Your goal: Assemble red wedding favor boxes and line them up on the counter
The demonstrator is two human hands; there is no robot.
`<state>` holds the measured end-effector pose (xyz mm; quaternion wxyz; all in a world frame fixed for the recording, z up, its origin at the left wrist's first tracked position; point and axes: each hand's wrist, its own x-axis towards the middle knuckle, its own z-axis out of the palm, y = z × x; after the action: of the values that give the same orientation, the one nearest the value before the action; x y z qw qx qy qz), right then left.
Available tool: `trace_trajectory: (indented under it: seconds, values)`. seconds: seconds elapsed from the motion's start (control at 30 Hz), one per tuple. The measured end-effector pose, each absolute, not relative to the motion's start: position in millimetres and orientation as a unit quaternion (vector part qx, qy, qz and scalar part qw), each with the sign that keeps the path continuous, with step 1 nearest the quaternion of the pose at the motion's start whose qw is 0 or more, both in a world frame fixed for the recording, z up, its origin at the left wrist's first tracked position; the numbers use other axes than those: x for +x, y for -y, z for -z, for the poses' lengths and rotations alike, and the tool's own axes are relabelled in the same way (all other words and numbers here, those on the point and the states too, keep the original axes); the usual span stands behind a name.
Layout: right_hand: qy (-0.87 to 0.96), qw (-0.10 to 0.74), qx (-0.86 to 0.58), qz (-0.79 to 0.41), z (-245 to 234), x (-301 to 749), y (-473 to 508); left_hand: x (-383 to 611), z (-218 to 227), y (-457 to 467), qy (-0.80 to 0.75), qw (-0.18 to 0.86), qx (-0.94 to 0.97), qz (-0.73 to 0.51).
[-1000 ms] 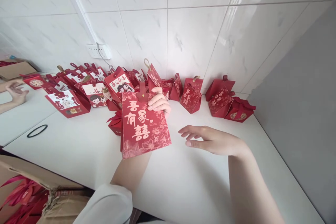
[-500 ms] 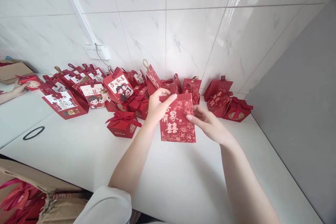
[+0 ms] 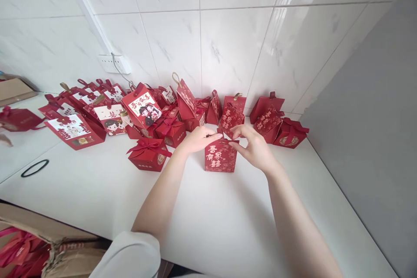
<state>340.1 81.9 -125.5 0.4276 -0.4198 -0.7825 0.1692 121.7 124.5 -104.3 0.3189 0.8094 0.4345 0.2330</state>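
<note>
A red gift box with gold characters (image 3: pixel 220 158) stands upright on the white table (image 3: pixel 228 226). My left hand (image 3: pixel 197 139) pinches its top left edge. My right hand (image 3: pixel 254 145) pinches the top right edge, fingers curled. Both hands sit above the box, close together. Just behind it stands a similar red box (image 3: pixel 230 118), and a red box with a ribbon bow (image 3: pixel 148 156) lies to the left.
Several red gift boxes and bags (image 3: pixel 97 110) line the tiled wall (image 3: pixel 208 43), more at the right (image 3: pixel 280 126). A black ring (image 3: pixel 34 167) lies at the left. A cardboard carton with red ribbons (image 3: pixel 39 247) sits below the table edge. A socket (image 3: pixel 114 63) is on the wall.
The red box went from being held up flat in my left hand to standing on the table farther back. My right hand came in and took its top.
</note>
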Motion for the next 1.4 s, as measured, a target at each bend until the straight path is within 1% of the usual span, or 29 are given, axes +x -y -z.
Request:
trace_trajectory:
  seconds: [0.13, 0.27, 0.33, 0.6, 0.77, 0.87, 1.0, 1.13, 1.3, 1.4]
  values:
    - [0.803, 0.428, -0.373, -0.181, 133.9, 332.9, -88.8, 122.7, 109.5, -128.7, -0.41, 0.355, 0.803, -0.247]
    - [0.785, 0.45, -0.365, -0.22, 143.2, 326.9, -94.8, 121.5, 115.9, -135.1, -0.358, 0.427, 0.79, -0.257]
    - [0.783, 0.455, -0.357, -0.229, 145.3, 324.4, -95.2, 120.7, 118.6, -137.6, -0.35, 0.438, 0.785, -0.264]
    - [0.793, 0.439, -0.354, -0.229, 152.5, 322.1, -95.7, 119.8, 119.9, -138.8, -0.363, 0.394, 0.796, -0.283]
    - [0.809, 0.406, -0.365, -0.219, 152.7, 323.9, -95.9, 121.9, 118.3, -136.8, -0.375, 0.353, 0.809, -0.283]
    - [0.814, 0.385, -0.382, -0.207, 151.1, 323.0, -95.0, 122.5, 118.8, -136.1, -0.373, 0.344, 0.815, -0.28]
    - [0.818, 0.377, -0.384, -0.204, 147.3, 322.5, -93.7, 122.1, 120.1, -136.2, -0.377, 0.343, 0.814, -0.278]
    - [0.804, 0.404, -0.352, -0.257, 146.2, 327.5, -95.1, 121.3, 119.9, -136.7, -0.375, 0.358, 0.808, -0.28]
    - [0.693, 0.492, -0.378, -0.366, 152.0, 333.9, -102.0, 120.4, 119.2, -135.4, -0.38, 0.4, 0.791, -0.265]
    - [0.668, 0.493, -0.406, -0.38, 153.8, 331.8, -104.1, 120.9, 120.1, -133.4, -0.397, 0.403, 0.782, -0.262]
